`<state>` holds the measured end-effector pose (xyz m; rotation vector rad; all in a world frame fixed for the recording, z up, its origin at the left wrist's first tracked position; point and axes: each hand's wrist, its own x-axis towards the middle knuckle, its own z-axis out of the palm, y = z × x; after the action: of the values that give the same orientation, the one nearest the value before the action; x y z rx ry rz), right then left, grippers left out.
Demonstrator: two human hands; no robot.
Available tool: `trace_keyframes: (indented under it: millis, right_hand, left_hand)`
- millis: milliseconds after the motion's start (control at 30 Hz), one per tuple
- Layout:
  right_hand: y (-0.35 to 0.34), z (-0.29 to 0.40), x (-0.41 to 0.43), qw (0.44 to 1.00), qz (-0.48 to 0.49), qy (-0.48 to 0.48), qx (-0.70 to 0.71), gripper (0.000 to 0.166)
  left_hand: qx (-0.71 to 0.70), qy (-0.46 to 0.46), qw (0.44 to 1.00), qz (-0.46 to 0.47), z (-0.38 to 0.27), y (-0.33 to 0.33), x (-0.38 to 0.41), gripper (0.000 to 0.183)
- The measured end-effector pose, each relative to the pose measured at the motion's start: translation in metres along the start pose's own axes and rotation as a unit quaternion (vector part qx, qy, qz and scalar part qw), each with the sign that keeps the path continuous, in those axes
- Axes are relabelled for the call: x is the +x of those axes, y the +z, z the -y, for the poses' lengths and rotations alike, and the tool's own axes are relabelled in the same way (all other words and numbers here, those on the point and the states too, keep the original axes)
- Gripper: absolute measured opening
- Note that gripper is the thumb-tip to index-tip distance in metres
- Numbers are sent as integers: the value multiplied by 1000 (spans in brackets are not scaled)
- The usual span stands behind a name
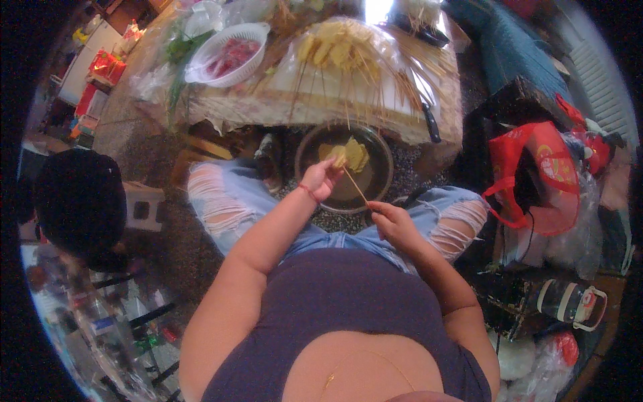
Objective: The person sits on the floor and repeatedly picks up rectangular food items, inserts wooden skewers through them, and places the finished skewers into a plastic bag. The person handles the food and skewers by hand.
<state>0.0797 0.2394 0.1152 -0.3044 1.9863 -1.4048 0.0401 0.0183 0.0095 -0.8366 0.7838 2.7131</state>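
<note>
Over a round basin (386, 182) on the floor, my left hand (321, 179) pinches a yellow slice (339, 157), which looks like potato. Its fingers are closed on the slice at the tip of a thin wooden skewer (357, 187). My right hand (394, 221) grips the skewer's other end, below and to the right of the basin's middle. More yellow slices (357, 156) lie in the basin, just beyond my left hand. On the low table ahead, skewered yellow slices (336, 47) are piled on clear plastic, their sticks pointing towards me. Whether the skewer pierces the held slice is hard to tell.
A knife (431, 123) lies at the table's (226, 108) right edge, beside loose skewers (427, 63). A white colander (256, 55) with red pieces stands at the table's left. A red bag (535, 176) is on the right, a black round-topped seat (80, 201) on the left.
</note>
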Motion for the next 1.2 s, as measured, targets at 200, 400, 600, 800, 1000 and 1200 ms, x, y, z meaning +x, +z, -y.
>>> trace_keyframes:
  millis: [200, 400, 600, 800, 1000, 1200]
  right_hand:
    - [0, -2, 3, 999, -4, -5, -32, 30]
    - [0, -4, 4, 1000, -7, -2, -25, 30]
    - [3, -17, 8, 996, -24, -42, -71, 31]
    - [4, 5, 9, 985, -3, 69, 158, 33]
    - [-4, 3, 13, 987, -2, 42, 156, 31]
    - [9, -23, 19, 953, -100, -180, -224, 34]
  left_hand:
    - [8, 1, 1000, -8, -1, -1, -4, 19]
    - [49, 35, 998, -10, 2, 4, -5, 19]
    - [71, 54, 996, 1, 5, 11, -10, 19]
    - [32, 81, 996, -7, 15, 14, -8, 17]
    - [-26, 70, 997, -7, 18, 16, -6, 16]
    - [-62, -24, 994, 91, 9, 0, -2, 35]
